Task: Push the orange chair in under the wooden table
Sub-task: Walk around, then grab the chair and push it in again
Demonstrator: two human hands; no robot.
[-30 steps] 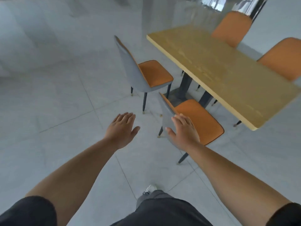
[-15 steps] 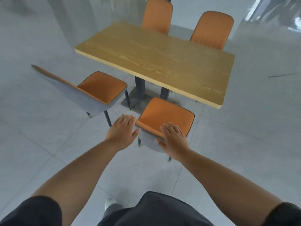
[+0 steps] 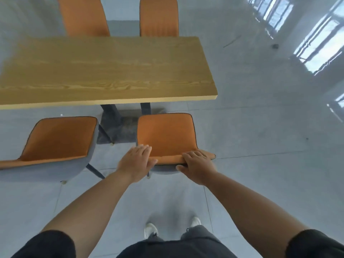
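The orange chair (image 3: 165,135) with a grey shell stands right in front of me, its seat facing the wooden table (image 3: 104,69) and its front edge just short of the table's near edge. My left hand (image 3: 136,162) lies on the left end of the chair's backrest top, fingers fairly flat. My right hand (image 3: 195,164) grips the right end of the backrest top, fingers over the orange side and thumb on the grey back. The table's dark legs (image 3: 109,110) show beyond the seat.
A second orange chair (image 3: 57,140) stands pulled out to the left. Two more orange chairs (image 3: 83,15) sit at the table's far side. Pale tiled floor (image 3: 260,136) lies open to the right. My feet (image 3: 150,229) are just behind the chair.
I have come round square behind the chair. Both hands moved onto the backrest top; the right hand now grips it.
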